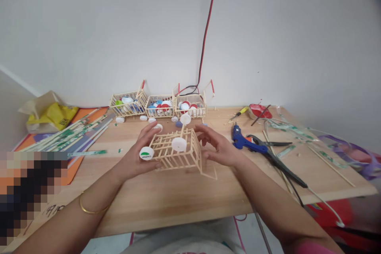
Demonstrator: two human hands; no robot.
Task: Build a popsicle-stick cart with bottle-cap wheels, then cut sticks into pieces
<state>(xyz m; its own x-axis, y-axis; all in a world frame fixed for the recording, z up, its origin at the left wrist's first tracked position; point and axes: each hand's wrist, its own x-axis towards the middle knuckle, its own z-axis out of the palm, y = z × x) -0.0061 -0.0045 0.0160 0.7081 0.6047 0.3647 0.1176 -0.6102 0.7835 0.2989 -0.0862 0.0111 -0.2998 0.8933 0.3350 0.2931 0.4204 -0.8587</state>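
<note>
A small toy shopping cart made of thin wooden sticks (174, 160) is upside down above the table, its white bottle-cap wheels facing up. One cap wheel (146, 153) carries green print; another wheel (179, 144) is plain white. My left hand (138, 152) grips the cart's left end, with the thumb along the near side and the fingers behind. At the right end, my right hand (218, 145) has its fingers curved and apart, fingertips close to the stick frame; whether they touch it is unclear. A thin stick handle (210, 175) juts out at the lower right.
Against the wall stand several finished stick carts (159, 107) filled with coloured caps. On the right lie a blue glue gun (248, 143), black-handled cutters (282, 166), a yellow knife (242, 112) and a red dish (260, 112). Wrapped sticks (71, 135) and a yellow bag (52, 118) occupy the left.
</note>
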